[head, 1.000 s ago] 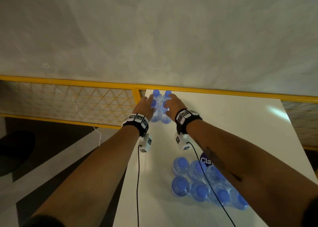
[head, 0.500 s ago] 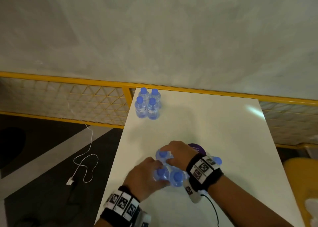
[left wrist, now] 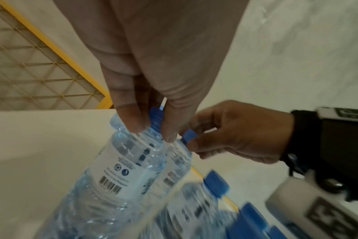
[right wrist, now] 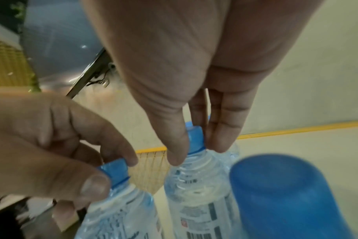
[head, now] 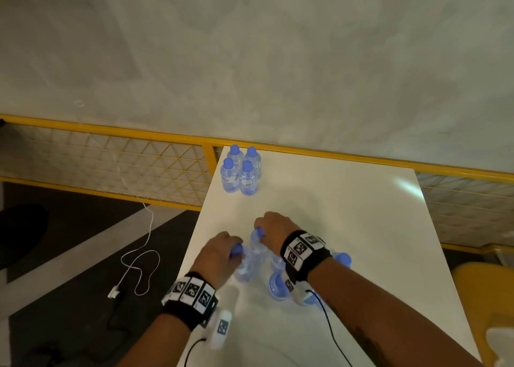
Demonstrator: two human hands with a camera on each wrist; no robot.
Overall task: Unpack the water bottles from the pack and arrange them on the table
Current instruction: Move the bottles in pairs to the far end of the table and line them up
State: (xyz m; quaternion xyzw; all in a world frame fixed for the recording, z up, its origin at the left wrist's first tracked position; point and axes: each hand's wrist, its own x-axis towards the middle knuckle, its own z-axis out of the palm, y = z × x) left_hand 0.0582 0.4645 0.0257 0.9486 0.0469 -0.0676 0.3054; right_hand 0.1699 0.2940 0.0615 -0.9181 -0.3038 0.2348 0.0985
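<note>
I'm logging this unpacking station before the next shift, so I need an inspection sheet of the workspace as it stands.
Surface: white table, bare in the middle.
Job's things: four upright bottles grouped at the far left corner; remaining pack bottles near the person.
Clutter: nothing seen.
Grips: left hand pinches one bottle's blue cap; right hand pinches another's cap.
Cables: black wrist-camera leads; white cable on the floor.
Surroundings: yellow mesh railing, grey wall.
</note>
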